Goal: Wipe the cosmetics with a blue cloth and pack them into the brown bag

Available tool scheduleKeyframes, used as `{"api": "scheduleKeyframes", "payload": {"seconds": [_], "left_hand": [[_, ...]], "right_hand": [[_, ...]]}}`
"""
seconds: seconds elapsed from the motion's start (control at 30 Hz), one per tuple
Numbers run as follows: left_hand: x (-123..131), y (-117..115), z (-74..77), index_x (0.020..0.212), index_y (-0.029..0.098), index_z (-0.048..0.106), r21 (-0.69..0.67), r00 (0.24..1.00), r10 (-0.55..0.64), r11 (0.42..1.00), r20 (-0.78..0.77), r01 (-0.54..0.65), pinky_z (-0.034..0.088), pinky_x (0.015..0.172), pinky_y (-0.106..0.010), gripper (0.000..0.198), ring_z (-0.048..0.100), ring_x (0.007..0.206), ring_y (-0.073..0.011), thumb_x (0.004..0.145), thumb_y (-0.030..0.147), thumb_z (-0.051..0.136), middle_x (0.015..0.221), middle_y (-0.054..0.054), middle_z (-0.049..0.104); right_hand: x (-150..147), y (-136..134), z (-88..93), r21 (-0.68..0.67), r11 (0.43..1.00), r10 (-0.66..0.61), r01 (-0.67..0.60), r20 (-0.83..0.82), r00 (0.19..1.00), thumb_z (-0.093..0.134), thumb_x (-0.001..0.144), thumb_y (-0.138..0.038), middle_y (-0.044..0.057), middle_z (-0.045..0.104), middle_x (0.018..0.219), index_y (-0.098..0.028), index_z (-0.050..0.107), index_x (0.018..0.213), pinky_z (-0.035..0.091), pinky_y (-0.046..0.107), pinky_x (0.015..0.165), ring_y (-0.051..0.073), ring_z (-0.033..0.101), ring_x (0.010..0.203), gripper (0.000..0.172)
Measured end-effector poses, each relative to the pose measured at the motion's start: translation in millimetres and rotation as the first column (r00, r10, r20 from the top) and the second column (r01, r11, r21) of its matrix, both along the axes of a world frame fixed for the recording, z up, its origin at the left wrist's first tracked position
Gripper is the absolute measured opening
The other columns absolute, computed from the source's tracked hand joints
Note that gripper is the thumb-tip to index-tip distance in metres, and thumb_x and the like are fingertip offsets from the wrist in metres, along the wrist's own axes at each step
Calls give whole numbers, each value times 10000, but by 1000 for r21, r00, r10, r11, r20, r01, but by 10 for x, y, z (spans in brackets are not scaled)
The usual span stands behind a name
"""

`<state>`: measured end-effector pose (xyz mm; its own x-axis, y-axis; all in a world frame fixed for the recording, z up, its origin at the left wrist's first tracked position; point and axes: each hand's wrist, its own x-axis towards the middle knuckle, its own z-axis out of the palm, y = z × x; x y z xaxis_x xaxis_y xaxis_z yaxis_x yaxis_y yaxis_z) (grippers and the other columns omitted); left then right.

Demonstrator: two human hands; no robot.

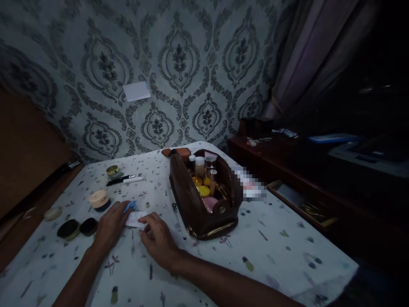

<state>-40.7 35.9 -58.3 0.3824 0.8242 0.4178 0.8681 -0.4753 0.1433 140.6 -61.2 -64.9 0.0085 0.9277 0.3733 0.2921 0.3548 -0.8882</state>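
Note:
My left hand [110,224] rests low over the patterned tablecloth, its fingers closed around a crumpled blue wipe [130,206]. Just to the right, a small white printed packet [135,219] lies between my two hands. With curled fingers, my right hand [158,238] pinches the packet's right edge. Close by my left hand are a jar with a peach lid [99,199] and two dark round lids or pots, one [88,226] beside the wrist and a larger one [68,230] farther left. An unzipped brown cosmetics bag [188,209] stands right of my hands, holding several bottles and jars.
Toward the back left are a gold-lidded jar [113,171], a dark pen-like item [119,181] and a white one [134,180]. A pale round item [53,213] sits at the left edge. Past the table's right edge is an open drawer [300,204].

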Motion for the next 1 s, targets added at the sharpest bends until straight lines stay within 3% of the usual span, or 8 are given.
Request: {"api": "scheduleKeyframes", "payload": {"seconds": [0.17, 0.33, 0.47, 0.6, 0.67, 0.83, 1.0], "left_hand": [[30, -19, -26, 1103, 220, 662, -21, 977, -86, 996, 193, 92, 546, 799, -348, 398, 680, 917, -241, 983, 489, 395, 1012, -75, 707], [153, -96, 60, 1022, 208, 682, -90, 890, -153, 973, 430, 211, 520, 831, -335, 313, 670, 906, -227, 945, 454, 505, 964, -63, 714], [249, -162, 148, 975, 193, 686, -157, 783, -99, 957, 614, 244, 484, 810, -298, 263, 634, 860, -198, 906, 424, 579, 929, -38, 703], [300, -178, 192, 851, 183, 639, -245, 641, 29, 937, 767, 251, 433, 610, -241, 301, 530, 632, -138, 873, 482, 613, 687, 28, 580], [307, -160, 195, 784, 185, 585, -252, 604, 58, 937, 795, 241, 409, 547, -230, 351, 496, 567, -124, 887, 520, 576, 623, 43, 523], [316, -82, 160, 761, 185, 555, -237, 593, 57, 944, 803, 230, 422, 509, -231, 379, 517, 529, -129, 912, 532, 531, 593, 29, 549], [304, -45, 136, 816, 183, 618, -173, 649, 16, 968, 761, 179, 465, 586, -233, 328, 571, 627, -141, 907, 492, 557, 690, 9, 605]], "right_hand": [[26, 36, -95, -10, 1000, -27, 27, 28, 999, 508, 817, -74, 122, 559, 1182, -140, 546, 1283, 536, 329, 875, 178, 623, 910, 472], [54, 103, -142, -58, 998, -4, 11, 117, 993, 560, 814, -90, 115, 604, 1122, -130, 565, 1281, 531, 374, 902, 198, 613, 873, 469], [68, 97, -70, -110, 993, 57, -37, 180, 982, 597, 785, -59, 95, 625, 1100, -144, 601, 1235, 526, 365, 886, 189, 602, 855, 458], [74, 33, 23, -148, 987, 98, -65, 227, 969, 625, 775, -57, 73, 614, 1111, -169, 602, 1254, 524, 333, 874, 178, 607, 864, 492], [74, -3, 58, -152, 986, 114, -72, 293, 949, 613, 782, -46, 69, 605, 1137, -186, 599, 1265, 521, 313, 875, 176, 618, 899, 503], [71, -38, 126, -179, 984, 107, -2, 578, 809, 568, 873, -115, 85, 579, 1262, -240, 543, 1350, 510, 350, 887, 227, 642, 1047, 493], [82, 8, 214, -203, 976, 88, 83, 709, 700, 548, 944, -197, 76, 613, 1254, -261, 574, 1299, 502, 316, 842, 230, 668, 1065, 362]]}}
